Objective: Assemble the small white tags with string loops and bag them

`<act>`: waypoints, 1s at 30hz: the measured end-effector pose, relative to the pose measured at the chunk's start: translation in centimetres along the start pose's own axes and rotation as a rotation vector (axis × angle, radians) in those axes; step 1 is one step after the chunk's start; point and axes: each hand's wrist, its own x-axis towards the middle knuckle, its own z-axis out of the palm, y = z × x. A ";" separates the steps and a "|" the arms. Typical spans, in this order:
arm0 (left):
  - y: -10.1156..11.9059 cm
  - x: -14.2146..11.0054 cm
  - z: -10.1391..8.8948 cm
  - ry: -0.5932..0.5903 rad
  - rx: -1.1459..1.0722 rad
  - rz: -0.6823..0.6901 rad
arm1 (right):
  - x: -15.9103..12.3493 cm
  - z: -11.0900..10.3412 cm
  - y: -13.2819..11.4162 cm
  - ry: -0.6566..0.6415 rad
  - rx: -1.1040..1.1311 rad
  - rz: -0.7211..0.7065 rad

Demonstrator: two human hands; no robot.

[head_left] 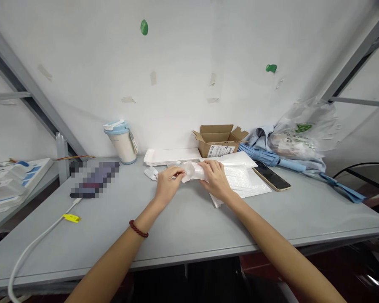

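Just above the middle of the grey desk, both hands are on a whitish, translucent pouch-like piece (pixel 194 171) with a flared edge; its exact kind is unclear. The fingertips of my left hand (pixel 169 180) pinch its left edge, and a red bead bracelet circles that wrist. My right hand (pixel 216 176) grips its right end, thumb below and fingers on top. Beneath and beside the right hand lie white bubble mailers (pixel 246 181). A small white object (pixel 151 173), kind unclear, rests left of the left hand.
Behind the hands stand a flat white box (pixel 172 156) and an open cardboard box (pixel 217 143). To the right are a phone (pixel 272 176), a folded blue umbrella (pixel 265 156) and a plastic bag (pixel 303 130). A tumbler (pixel 121 141) and a cabled, pixelated device (pixel 94 180) are left.
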 end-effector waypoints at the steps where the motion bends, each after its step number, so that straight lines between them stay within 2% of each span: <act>1: 0.1 -0.1 0.0 0.011 0.062 0.036 | 0.0 0.0 0.0 0.003 0.008 -0.011; 4: 0.2 -0.2 0.0 0.035 0.196 0.087 | 0.0 0.0 -0.1 0.011 0.022 -0.028; 10: 0.3 -0.3 0.0 -0.026 0.232 0.050 | 0.0 0.1 -0.3 0.007 0.031 -0.046; 17: 1.3 -0.5 0.2 -0.375 0.190 0.150 | -0.1 0.0 -0.6 -0.049 0.055 -0.081; 20: 1.5 -0.5 0.1 -0.424 0.180 0.161 | -0.1 0.0 -0.7 -0.055 0.063 -0.091; 25: 1.7 -0.8 0.2 -0.348 0.200 0.189 | -0.1 0.0 -0.7 -0.020 0.068 -0.108; 30: 1.7 -0.5 -0.2 -0.033 0.167 0.048 | 0.1 -0.3 -0.5 0.063 0.065 -0.095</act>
